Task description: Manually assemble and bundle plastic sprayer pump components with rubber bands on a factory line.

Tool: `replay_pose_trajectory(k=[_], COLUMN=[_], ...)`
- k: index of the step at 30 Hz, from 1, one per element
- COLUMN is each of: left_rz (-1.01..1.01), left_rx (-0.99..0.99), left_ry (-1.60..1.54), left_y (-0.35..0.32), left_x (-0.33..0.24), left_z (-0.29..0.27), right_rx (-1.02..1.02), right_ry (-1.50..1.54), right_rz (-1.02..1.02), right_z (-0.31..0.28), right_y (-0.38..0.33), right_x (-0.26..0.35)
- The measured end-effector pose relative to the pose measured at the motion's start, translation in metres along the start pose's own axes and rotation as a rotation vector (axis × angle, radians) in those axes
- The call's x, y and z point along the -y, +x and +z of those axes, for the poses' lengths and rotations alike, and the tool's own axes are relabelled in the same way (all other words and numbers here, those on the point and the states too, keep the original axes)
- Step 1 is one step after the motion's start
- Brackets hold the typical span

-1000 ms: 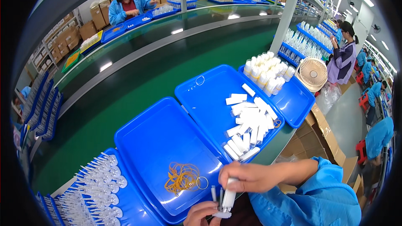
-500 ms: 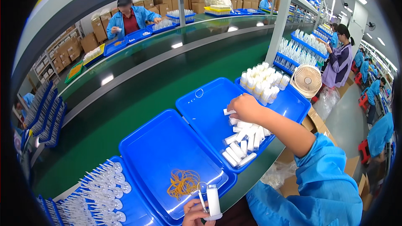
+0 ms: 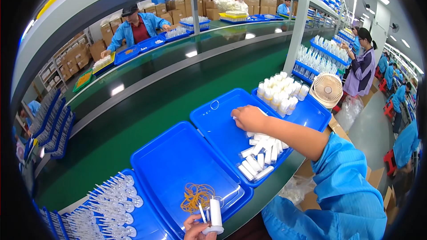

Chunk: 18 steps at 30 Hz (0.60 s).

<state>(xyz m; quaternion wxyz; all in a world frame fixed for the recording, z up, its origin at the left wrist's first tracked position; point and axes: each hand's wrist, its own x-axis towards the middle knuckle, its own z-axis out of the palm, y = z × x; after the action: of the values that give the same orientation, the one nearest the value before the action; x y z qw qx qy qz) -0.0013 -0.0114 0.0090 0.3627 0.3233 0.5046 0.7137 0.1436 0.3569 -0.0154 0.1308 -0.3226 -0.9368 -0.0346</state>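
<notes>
My left hand [image 3: 199, 230] is closed around the round base of a white plastic part [image 3: 215, 213], which has a thick upright tube and thin white stems beside it. Over the middle blue tray [image 3: 209, 114], my right hand [image 3: 250, 119] pinches a small white cylinder [image 3: 234, 116], mostly hidden by the fingers. Loose white cylinders [image 3: 254, 163] in clear sleeves lie heaped just below that wrist. A tangle of orange rubber bands [image 3: 195, 197] sits in the nearer blue tray [image 3: 167, 158], close to my left hand.
Clear-based white parts with thin stems [image 3: 116, 200] fill a tray at lower left. Upright white cylinders [image 3: 279, 91] and a beige fan [image 3: 328, 88] stand at right. Beyond the green conveyor [image 3: 106, 140], a co-worker [image 3: 138, 29] handles trays. A metal post [image 3: 299, 31] rises nearby.
My right hand has moved slightly left, still pinching the white cylinder. My left hand keeps hold of its white part, now slightly further left and more upright. The co-worker across reaches toward a yellow tray.
</notes>
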Motion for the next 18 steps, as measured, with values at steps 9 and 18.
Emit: replay_pose_trajectory(k=[9,18], left_rz=[0.357,0.468], left_rx=[0.224,0.228], left_ry=[0.535,0.54], left_y=[0.014,0.016], left_x=[-0.014,-0.011], left_z=[0.0,0.003], right_rx=[0.377,0.74], right_ry=[1.498,1.973], right_rz=[0.289,0.29], right_z=[-0.075,-0.07], right_y=[-0.032,-0.048], right_x=[0.121,0.154])
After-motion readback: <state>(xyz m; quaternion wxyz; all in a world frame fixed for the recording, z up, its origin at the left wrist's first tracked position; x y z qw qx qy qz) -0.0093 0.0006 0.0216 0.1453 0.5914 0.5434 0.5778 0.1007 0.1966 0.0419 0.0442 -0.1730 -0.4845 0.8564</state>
